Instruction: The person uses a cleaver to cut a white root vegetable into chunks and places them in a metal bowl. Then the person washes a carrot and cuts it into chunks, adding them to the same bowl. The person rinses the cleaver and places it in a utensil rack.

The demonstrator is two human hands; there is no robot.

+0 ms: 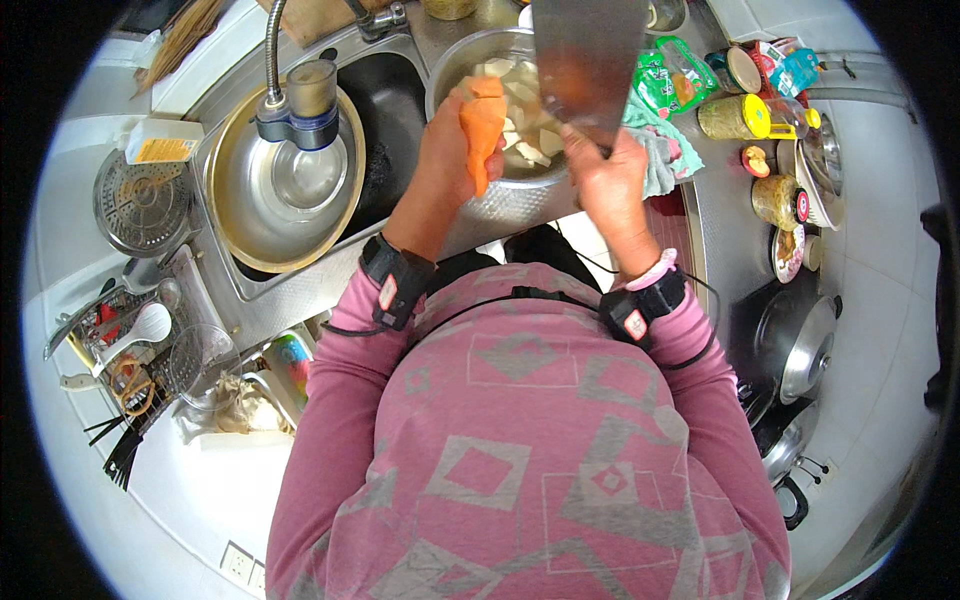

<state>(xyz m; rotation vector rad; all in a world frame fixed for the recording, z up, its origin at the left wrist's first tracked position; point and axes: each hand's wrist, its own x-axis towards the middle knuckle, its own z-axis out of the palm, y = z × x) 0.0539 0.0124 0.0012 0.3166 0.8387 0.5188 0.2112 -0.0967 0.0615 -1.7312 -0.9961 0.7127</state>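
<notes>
My left hand (444, 154) grips a peeled orange carrot (484, 124) with cut faces at its thick end; its narrow end points down toward me. To the right, my right hand (611, 180) is closed around the handle of a broad-bladed cleaver (589, 60), held upright with its blade away from me. The handle is mostly hidden by the fingers. Between and beyond both hands is a metal bowl (517, 182) holding pale cut chunks in cloudy liquid. The carrot is over the bowl's left side, apart from the blade.
To the left, a double sink holds a large metal basin (225, 225) under a faucet filter (311, 90). Cloths (660, 142), a green plastic packet (671, 79) and jars (735, 116) lie right. A lidded wok (806, 360) stands further right; a utensil rack (135, 360) is far left.
</notes>
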